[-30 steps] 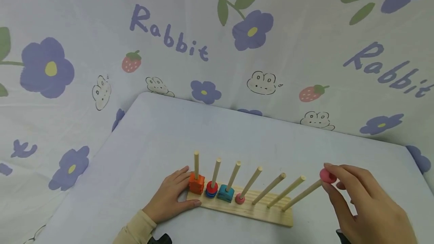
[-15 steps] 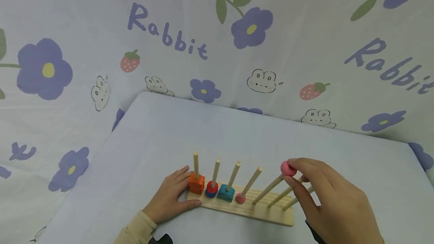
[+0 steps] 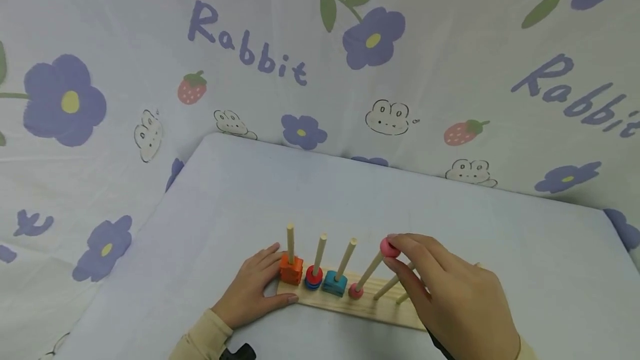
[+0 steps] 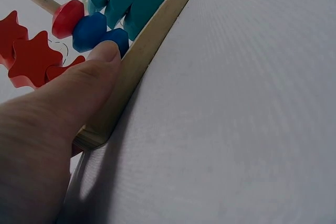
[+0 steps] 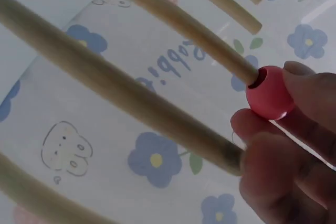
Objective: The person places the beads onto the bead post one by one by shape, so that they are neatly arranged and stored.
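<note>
My right hand (image 3: 450, 293) pinches a pink round bead (image 3: 389, 248) between thumb and fingers. In the right wrist view, the bead's hole (image 5: 257, 78) meets the tip of the fourth peg (image 5: 210, 43). My left hand (image 3: 255, 288) holds the left end of the wooden peg board (image 3: 340, 309), its thumb (image 4: 89, 80) against the front edge. From the left, the pegs carry orange-red star blocks (image 3: 291, 270), a red bead over blue ones (image 3: 313, 278), teal half-round blocks (image 3: 335, 284), and one pink bead (image 3: 356, 291) at the fourth peg's foot.
Bare pegs (image 3: 387, 288) stand right of the fourth peg, partly hidden by my right hand. The board rests on a white table (image 3: 280, 193). Behind it hangs a cloth (image 3: 330, 88) printed with flowers, rabbits and strawberries.
My right hand has carried the pink bead leftward, from beside the rightmost peg, past the bare pegs, to the fourth peg's tip. My left hand has stayed on the board.
</note>
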{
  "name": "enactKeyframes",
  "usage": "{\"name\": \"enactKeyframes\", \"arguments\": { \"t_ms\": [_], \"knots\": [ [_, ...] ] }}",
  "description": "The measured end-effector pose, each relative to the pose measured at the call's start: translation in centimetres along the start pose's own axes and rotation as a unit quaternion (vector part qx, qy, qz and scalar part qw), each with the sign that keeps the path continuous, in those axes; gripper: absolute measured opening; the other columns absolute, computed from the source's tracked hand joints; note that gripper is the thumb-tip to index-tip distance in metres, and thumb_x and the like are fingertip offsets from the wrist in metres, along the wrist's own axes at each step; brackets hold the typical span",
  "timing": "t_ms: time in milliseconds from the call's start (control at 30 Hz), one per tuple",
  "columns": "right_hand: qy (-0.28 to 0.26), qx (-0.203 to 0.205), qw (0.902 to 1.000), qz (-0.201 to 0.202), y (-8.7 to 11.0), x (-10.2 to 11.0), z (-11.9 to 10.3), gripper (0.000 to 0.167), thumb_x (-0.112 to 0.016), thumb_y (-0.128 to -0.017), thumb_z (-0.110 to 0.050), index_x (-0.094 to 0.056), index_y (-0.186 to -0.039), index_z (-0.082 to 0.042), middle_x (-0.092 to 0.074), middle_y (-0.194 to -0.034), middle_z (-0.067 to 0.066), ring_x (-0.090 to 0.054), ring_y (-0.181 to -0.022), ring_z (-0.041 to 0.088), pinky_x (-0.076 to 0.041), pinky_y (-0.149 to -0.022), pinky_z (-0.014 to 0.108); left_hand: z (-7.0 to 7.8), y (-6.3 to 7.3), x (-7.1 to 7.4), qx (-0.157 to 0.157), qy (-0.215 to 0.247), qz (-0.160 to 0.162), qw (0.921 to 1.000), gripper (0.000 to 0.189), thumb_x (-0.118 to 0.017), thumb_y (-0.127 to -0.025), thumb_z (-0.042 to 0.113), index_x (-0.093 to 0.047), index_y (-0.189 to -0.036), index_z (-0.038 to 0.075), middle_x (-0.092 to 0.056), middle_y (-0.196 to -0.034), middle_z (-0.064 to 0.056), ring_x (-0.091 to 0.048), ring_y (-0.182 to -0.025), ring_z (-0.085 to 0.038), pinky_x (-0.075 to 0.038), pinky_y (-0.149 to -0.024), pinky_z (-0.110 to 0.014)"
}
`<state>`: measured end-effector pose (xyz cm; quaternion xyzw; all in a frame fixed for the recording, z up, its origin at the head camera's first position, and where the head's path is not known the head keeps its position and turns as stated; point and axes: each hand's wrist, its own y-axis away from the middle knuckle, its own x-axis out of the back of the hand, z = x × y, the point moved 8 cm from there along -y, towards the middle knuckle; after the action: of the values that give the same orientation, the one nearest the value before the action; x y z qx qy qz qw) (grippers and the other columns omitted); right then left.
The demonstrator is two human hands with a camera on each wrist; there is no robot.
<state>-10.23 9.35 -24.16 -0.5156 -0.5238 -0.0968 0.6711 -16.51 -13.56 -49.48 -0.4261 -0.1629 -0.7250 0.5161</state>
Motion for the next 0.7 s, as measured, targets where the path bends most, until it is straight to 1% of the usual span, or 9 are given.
{"name": "enactKeyframes", "arguments": {
  "t_ms": [100, 233, 300, 367, 400, 467, 567, 633, 700],
  "knots": [
    [0.02, -0.001, 0.9998, 0.001, -0.1, -0.2, -0.3, 0.051, -0.032, -0.103, -0.047, -0.066, -0.11, -0.011, -0.07, -0.096, -0.001, -0.062, -0.055, 0.009, -0.035, -0.038, 0.015, -0.1, 0.0, 0.1, 0.001, 0.005, 0.001, 1.0, 0.069, -0.066, -0.08, 0.062, -0.055, -0.136, 0.023, -0.047, -0.145, 0.004, -0.029, -0.143, -0.02, -0.025, -0.114, -0.048],
    [0.048, 0.016, 0.9984, 0.024, 0.0, -0.5, -0.8, 0.05, -0.029, -0.104, -0.044, -0.067, -0.106, -0.012, -0.069, -0.092, -0.003, -0.058, -0.047, 0.008, -0.026, -0.035, 0.014, -0.1, 0.0, 0.1, 0.0, 0.009, 0.002, 1.0, 0.069, -0.066, -0.08, 0.061, -0.055, -0.136, 0.022, -0.046, -0.145, 0.004, -0.029, -0.143, -0.02, -0.025, -0.114, -0.049],
    [0.065, 0.027, 0.997, 0.034, 0.2, -1.0, -0.9, 0.046, -0.03, -0.105, -0.041, -0.066, -0.105, -0.014, -0.07, -0.09, -0.003, -0.054, -0.043, 0.008, -0.022, -0.033, 0.015, 0.0, 0.0, 0.1, -0.001, 0.008, 0.002, 1.0, 0.069, -0.066, -0.08, 0.061, -0.055, -0.136, 0.022, -0.046, -0.145, 0.004, -0.028, -0.143, -0.021, -0.026, -0.114, -0.05],
    [0.082, 0.032, 0.9959, 0.022, 0.6, -1.7, -1.0, 0.039, -0.029, -0.106, -0.034, -0.065, -0.106, -0.018, -0.07, -0.09, -0.003, -0.047, -0.038, 0.007, -0.018, -0.033, 0.015, -0.1, 0.0, 0.2, 0.001, 0.008, 0.002, 1.0, 0.069, -0.065, -0.08, 0.062, -0.055, -0.136, 0.022, -0.046, -0.146, 0.004, -0.028, -0.143, -0.02, -0.026, -0.113, -0.05],
    [0.089, 0.033, 0.9954, 0.014, 0.8, -2.2, -1.0, 0.033, -0.033, -0.104, -0.029, -0.064, -0.107, -0.019, -0.07, -0.091, -0.003, -0.044, -0.038, 0.006, -0.016, -0.034, 0.015, -0.1, 0.0, 0.2, 0.002, 0.007, 0.002, 1.0, 0.069, -0.065, -0.08, 0.062, -0.055, -0.136, 0.022, -0.046, -0.146, 0.004, -0.028, -0.143, -0.02, -0.027, -0.113, -0.05],
    [0.098, 0.035, 0.9946, -0.009, 1.3, -3.2, -1.1, 0.021, -0.047, -0.096, -0.018, -0.063, -0.108, -0.022, -0.07, -0.092, -0.003, -0.037, -0.037, 0.004, -0.013, -0.036, 0.013, -0.2, 0.1, 0.1, 0.004, 0.005, 0.0, 1.0, 0.069, -0.065, -0.08, 0.062, -0.055, -0.136, 0.023, -0.046, -0.146, 0.005, -0.028, -0.143, -0.02, -0.027, -0.113, -0.05],
    [0.096, 0.032, 0.9937, -0.047, 2.0, -4.9, -1.1, 0.038, -0.066, -0.075, -0.003, -0.065, -0.107, -0.022, -0.068, -0.093, -0.003, -0.026, -0.039, 0.0, -0.01, -0.039, 0.012, -0.3, 0.1, 0.1, 0.009, 0.005, -0.002, 0.9999, 0.07, -0.064, -0.08, 0.064, -0.055, -0.136, 0.023, -0.046, -0.146, 0.005, -0.028, -0.143, -0.02, -0.027, -0.113, -0.05],
    [0.099, 0.026, 0.9926, -0.066, 2.6, -6.0, -1.1, 0.044, -0.076, -0.068, -0.002, -0.065, -0.105, -0.022, -0.067, -0.091, -0.003, -0.019, -0.04, -0.001, -0.01, -0.039, 0.011, -0.4, 0.1, 0.0, 0.011, 0.003, -0.004, 0.9999, 0.071, -0.063, -0.08, 0.065, -0.055, -0.136, 0.023, -0.046, -0.146, 0.005, -0.029, -0.143, -0.02, -0.028, -0.113, -0.05],
    [0.105, 0.018, 0.9902, -0.089, 3.1, -7.3, -0.9, 0.044, -0.081, -0.066, -0.004, -0.064, -0.103, -0.022, -0.067, -0.089, -0.003, -0.015, -0.04, -0.002, -0.011, -0.038, 0.011, -0.4, 0.1, 0.0, 0.012, 0.003, -0.007, 0.9999, 0.071, -0.062, -0.08, 0.066, -0.055, -0.136, 0.022, -0.046, -0.146, 0.004, -0.029, -0.143, -0.02, -0.027, -0.113, -0.05]
  ]
}}
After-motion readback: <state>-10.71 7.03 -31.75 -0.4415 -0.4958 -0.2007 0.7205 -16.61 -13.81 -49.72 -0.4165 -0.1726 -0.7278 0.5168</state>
